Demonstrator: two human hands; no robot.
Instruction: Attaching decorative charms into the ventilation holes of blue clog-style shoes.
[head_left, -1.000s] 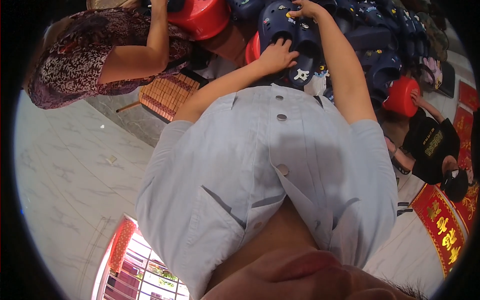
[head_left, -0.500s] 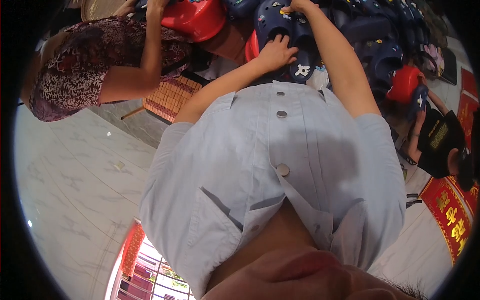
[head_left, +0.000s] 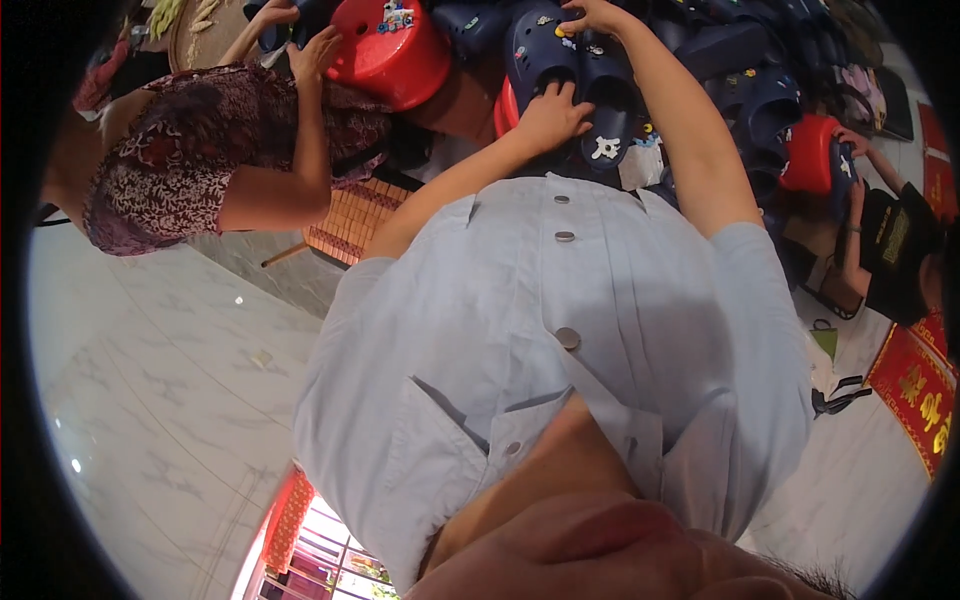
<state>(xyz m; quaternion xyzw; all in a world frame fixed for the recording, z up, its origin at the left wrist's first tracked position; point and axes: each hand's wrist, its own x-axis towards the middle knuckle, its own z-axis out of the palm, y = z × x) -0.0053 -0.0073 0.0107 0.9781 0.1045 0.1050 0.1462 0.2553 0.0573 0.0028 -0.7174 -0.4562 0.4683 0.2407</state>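
A pair of navy clogs lies in front of me, the left clog (head_left: pixel 534 62) and the right clog (head_left: pixel 606 78) side by side. A white charm (head_left: pixel 606 147) shows on the right clog's strap. My left hand (head_left: pixel 552 118) is curled over the open heel end of the left clog, gripping it with bent fingers. At that clog's toe, my right hand (head_left: pixel 600 17) has its fingertips closed at a small yellow charm (head_left: pixel 563 31). The underside of the right fingers is hidden. Other small charms dot the clog's holes.
A red stool (head_left: pixel 395 70) with loose charms stands to the left, beside a co-worker in a patterned top (head_left: pixel 190 160). More navy clogs (head_left: pixel 765 110) are heaped on the right. Another person's hands (head_left: pixel 855 150) hold a clog near a red stool (head_left: pixel 808 155).
The view has shifted slightly, showing more of the left stool. My hands keep to the same clog, the yellow charm now more visible. The left co-worker's hand has moved beside the stool.
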